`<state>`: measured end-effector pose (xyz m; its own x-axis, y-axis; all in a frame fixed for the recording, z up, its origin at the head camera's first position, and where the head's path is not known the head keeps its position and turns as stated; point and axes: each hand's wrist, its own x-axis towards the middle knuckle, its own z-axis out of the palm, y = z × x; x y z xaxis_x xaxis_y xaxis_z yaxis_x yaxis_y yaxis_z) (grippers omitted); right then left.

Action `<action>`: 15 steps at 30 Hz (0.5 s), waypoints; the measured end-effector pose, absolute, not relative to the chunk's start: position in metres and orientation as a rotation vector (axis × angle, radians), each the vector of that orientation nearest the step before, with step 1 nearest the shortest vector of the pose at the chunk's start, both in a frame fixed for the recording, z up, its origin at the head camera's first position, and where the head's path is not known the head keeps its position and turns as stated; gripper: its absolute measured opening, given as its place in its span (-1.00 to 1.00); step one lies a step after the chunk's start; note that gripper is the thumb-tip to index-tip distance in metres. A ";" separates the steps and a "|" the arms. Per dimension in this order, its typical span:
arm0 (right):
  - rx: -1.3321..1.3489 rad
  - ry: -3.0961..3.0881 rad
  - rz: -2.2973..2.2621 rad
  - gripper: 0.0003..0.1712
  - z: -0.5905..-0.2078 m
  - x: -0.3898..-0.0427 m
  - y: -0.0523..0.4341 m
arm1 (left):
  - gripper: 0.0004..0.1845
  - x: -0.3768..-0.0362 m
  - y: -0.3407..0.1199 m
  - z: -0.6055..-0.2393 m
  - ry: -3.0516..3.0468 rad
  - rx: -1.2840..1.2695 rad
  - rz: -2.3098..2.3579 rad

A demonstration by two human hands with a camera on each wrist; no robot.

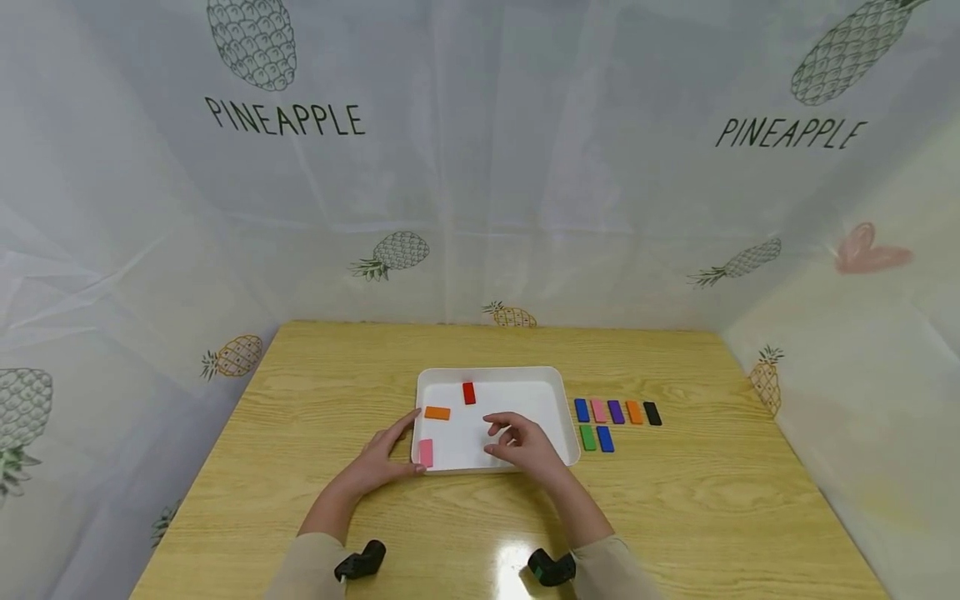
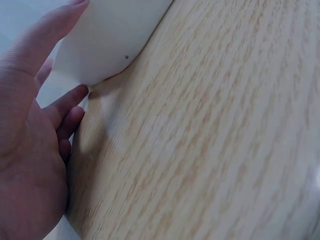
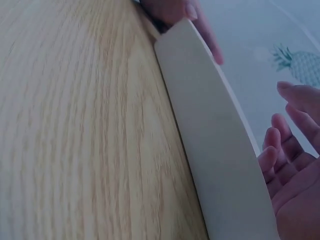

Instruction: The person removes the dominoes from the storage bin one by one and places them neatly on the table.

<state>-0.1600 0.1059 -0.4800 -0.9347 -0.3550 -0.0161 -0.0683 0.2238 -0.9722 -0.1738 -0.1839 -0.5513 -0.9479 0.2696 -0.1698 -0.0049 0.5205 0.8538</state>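
A white tray lies on the table with a red domino-like block, an orange block and a pink block in its left half. My left hand rests at the tray's front-left corner, with the thumb at the front edge and the spread fingers along the left side. In the left wrist view its fingertips touch the tray's outer wall. Over the middle of the tray hovers my right hand, fingers loosely bent with nothing visible between them. The right wrist view shows that hand beyond the tray's front wall.
Right of the tray, several coloured blocks stand in two rows, among them a black block, a purple block and a green block. The wooden table meets a pineapple-print curtain at its back.
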 end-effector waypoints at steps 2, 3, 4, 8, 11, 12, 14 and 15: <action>-0.426 2.268 -1.740 -0.55 -0.479 -0.162 0.099 | 0.04 -0.174 -0.184 -0.552 2.488 0.226 1.390; -0.431 2.264 -1.730 -0.55 -0.482 -0.164 0.096 | 0.04 -0.174 -0.184 -0.552 2.490 0.229 1.388; -0.432 2.266 -1.716 -0.55 -0.486 -0.167 0.093 | 0.04 -0.174 -0.185 -0.553 2.491 0.231 1.388; -0.441 2.286 -1.658 -0.53 -0.505 -0.180 0.082 | 0.04 -0.175 -0.185 -0.553 2.484 0.231 1.390; -0.464 2.298 -1.598 -0.53 -0.513 -0.187 0.073 | 0.04 -0.175 -0.185 -0.552 2.484 0.231 1.385; -0.478 2.301 -1.577 -0.53 -0.515 -0.189 0.070 | 0.04 -0.175 -0.185 -0.552 2.484 0.231 1.384; -0.506 2.292 -1.545 -0.54 -0.517 -0.192 0.065 | 0.03 -0.174 -0.184 -0.552 2.482 0.230 1.388; -0.521 2.293 -1.524 -0.54 -0.519 -0.194 0.062 | 0.03 -0.174 -0.184 -0.551 2.477 0.229 1.393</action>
<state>-0.1940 0.0622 -0.5189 -0.8760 -0.4763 -0.0757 -0.1146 0.3581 -0.9266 -0.1744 -0.1843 -0.5511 -0.9455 0.2766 -0.1721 -0.0033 0.5200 0.8542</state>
